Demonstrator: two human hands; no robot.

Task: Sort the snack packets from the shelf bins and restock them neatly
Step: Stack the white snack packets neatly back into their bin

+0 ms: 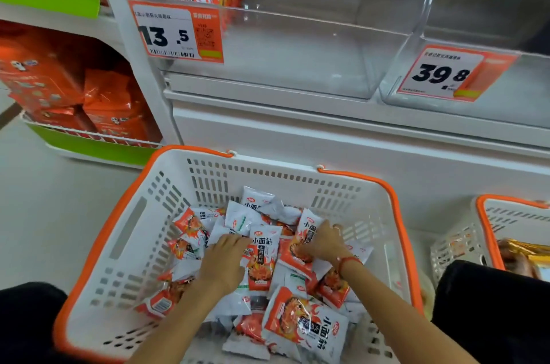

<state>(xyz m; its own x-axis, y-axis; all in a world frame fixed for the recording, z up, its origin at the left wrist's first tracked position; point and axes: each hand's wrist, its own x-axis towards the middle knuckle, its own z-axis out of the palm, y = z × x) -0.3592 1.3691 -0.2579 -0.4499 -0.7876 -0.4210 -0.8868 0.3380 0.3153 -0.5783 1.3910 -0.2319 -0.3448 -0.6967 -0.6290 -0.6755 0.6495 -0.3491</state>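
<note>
Head view: a heap of white-and-orange snack packets (262, 262) lies in a white basket (125, 244) with orange handles, on the floor before the shelf. The left hand (221, 262) rests on the heap left of an upright packet (263, 259), fingers bent down among the packets; whether it grips one cannot be told. The right hand (323, 241) pinches a packet (306, 232) at the heap's right side. Above, a clear shelf bin (297, 51) bears a 13.5 price tag (175, 31); its neighbour shows a 39.8 tag (446, 73). A second basket (464, 241) stands at right.
</note>
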